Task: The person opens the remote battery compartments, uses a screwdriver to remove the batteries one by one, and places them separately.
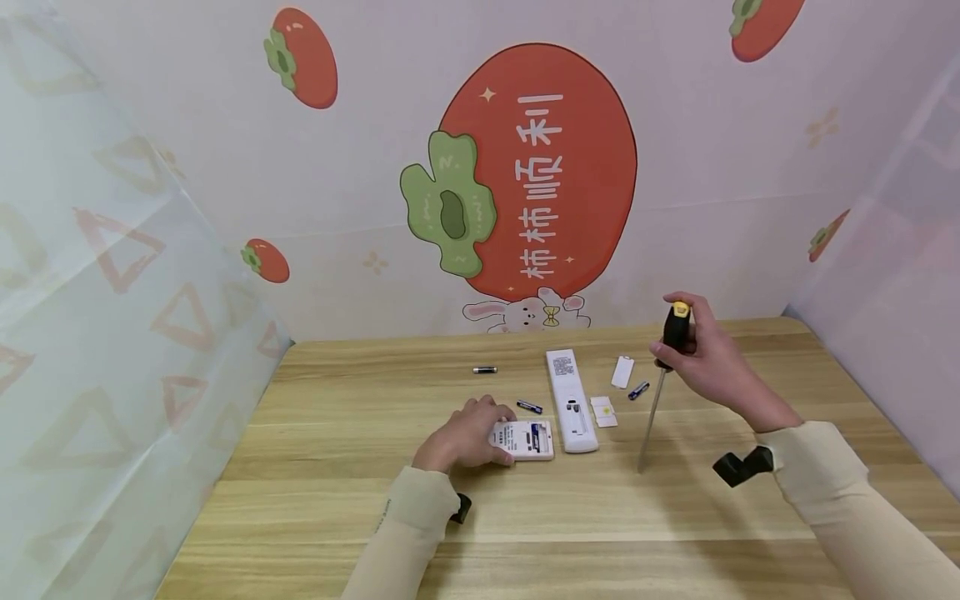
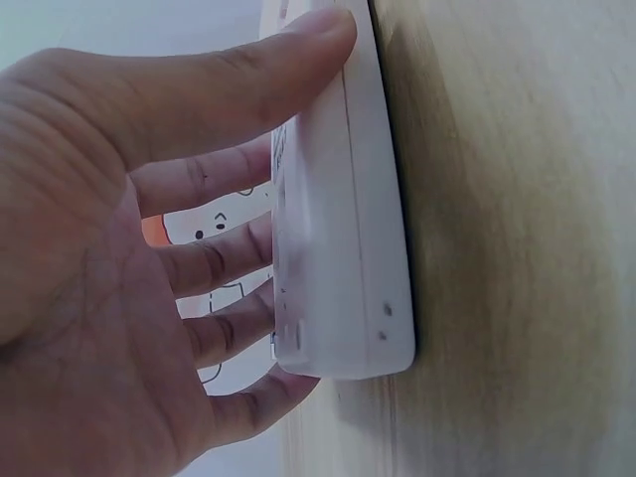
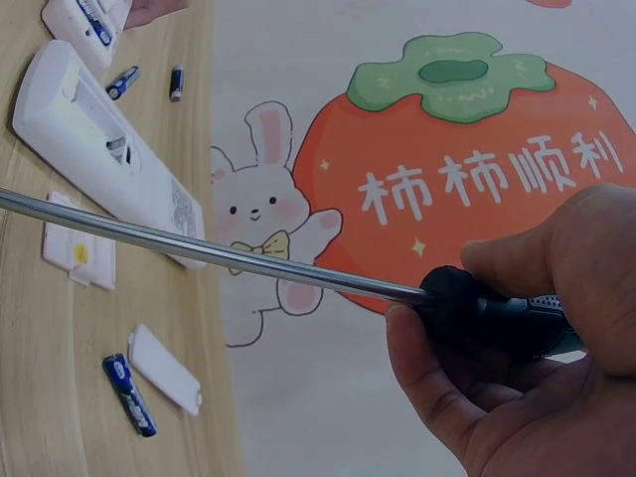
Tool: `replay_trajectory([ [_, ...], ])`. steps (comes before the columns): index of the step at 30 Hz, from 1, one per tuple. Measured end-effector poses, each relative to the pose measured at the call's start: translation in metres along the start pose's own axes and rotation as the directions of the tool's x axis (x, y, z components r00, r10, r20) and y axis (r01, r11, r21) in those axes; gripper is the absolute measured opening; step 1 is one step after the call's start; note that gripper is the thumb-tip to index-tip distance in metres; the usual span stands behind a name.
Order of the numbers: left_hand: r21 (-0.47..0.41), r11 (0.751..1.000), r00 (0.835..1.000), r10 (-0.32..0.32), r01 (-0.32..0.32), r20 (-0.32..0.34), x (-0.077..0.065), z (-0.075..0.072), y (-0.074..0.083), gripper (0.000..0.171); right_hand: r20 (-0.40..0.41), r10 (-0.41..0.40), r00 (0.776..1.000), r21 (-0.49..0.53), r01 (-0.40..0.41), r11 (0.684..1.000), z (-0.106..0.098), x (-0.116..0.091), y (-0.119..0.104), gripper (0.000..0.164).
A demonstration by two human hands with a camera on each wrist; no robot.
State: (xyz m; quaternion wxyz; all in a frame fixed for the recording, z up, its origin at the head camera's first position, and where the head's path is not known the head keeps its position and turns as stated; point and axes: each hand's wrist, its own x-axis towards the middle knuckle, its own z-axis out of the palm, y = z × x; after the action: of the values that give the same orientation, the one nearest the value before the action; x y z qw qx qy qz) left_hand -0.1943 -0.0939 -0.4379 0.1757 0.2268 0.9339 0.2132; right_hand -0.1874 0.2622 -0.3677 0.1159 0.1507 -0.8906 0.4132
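Note:
My left hand point(image 1: 467, 435) grips a short white remote point(image 1: 519, 442) by its sides, thumb on the near edge and fingertips on the far one. It lies back up on the table with its battery compartment uncovered and a blue battery point(image 1: 536, 437) inside. In my right hand point(image 1: 712, 362) is a screwdriver point(image 1: 675, 335) with a black and yellow handle, its long metal shaft slanting down toward the tabletop. The right wrist view shows thumb and fingers around the handle's collar point(image 3: 452, 303). Between the hands lies a long white remote point(image 1: 564, 379), back up, its compartment uncovered.
Two white battery covers point(image 1: 622, 372) point(image 1: 603, 411) lie right of the long remote, with a blue battery point(image 1: 639, 390) beside the farther one. Another blue battery point(image 1: 529, 407) and a black one point(image 1: 485, 369) lie to its left. A printed wall sheet point(image 1: 345, 208) rises behind the wooden table point(image 1: 337, 500).

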Motion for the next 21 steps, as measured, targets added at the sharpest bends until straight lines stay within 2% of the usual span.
replay_trajectory([
  [12, 0.027, 1.000, 1.000, -0.005, 0.005, 0.004, 0.003, 0.000, 0.000, 0.056, -0.080, -0.076, 0.994, 0.093, 0.084, 0.992, 0.014, 0.003, -0.022, 0.070],
  [21, 0.018, 1.000, 1.000, -0.017, 0.016, 0.012, 0.003, -0.001, 0.000, 0.055, -0.132, -0.080, 0.988, 0.180, 0.103, 0.978, 0.028, 0.005, -0.040, 0.069],
])
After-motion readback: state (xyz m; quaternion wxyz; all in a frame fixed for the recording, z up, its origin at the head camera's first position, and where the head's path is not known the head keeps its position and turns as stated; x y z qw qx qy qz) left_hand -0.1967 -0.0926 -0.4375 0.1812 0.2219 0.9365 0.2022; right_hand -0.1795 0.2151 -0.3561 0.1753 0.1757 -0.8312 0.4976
